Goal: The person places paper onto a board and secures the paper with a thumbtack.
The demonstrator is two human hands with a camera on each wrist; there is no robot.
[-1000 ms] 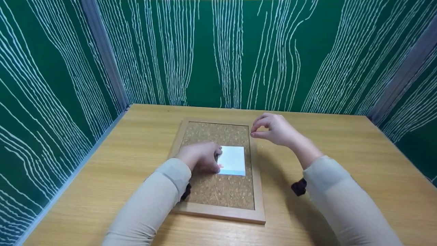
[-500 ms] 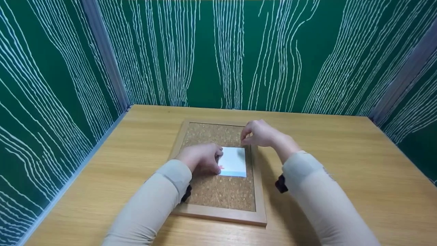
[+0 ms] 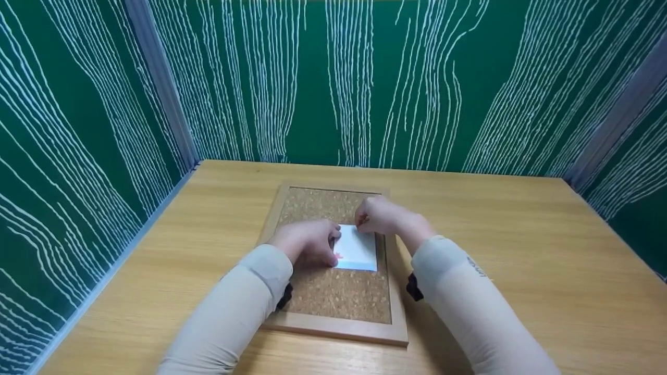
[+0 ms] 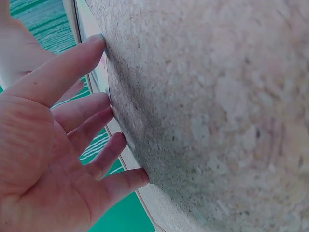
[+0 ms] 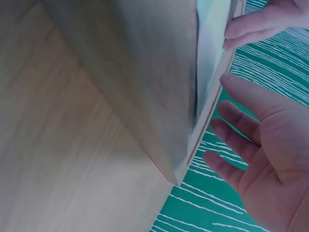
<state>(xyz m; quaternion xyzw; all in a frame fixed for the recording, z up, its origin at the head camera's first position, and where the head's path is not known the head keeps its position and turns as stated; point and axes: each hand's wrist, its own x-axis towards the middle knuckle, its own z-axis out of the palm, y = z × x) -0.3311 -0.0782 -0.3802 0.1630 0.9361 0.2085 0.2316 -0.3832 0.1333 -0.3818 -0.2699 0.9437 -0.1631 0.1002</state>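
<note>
A framed cork board [image 3: 338, 297] lies on the table with a white sheet of paper [image 3: 357, 252] on it. The sheet carries a light blue strip along its near edge and a small red mark at lower left. My left hand [image 3: 307, 237] rests on the sheet's left edge, thumb and fingers spread. In the left wrist view those fingertips [image 4: 116, 140] press on paper and cork. Over the sheet's upper right part is my right hand [image 3: 385, 216], thumb and index finger close together. In the right wrist view its other fingers [image 5: 236, 140] are loosely bent; anything between thumb and index is hidden.
The board's raised wooden frame [image 3: 338, 325] surrounds the cork. Around it stretches the wooden table [image 3: 495, 229]. Green walls [image 3: 312, 78] with white wavy lines close off the back and both sides.
My right hand has come left and nearer from beyond the board's right frame to above the sheet. My left hand has stayed on the sheet's left edge.
</note>
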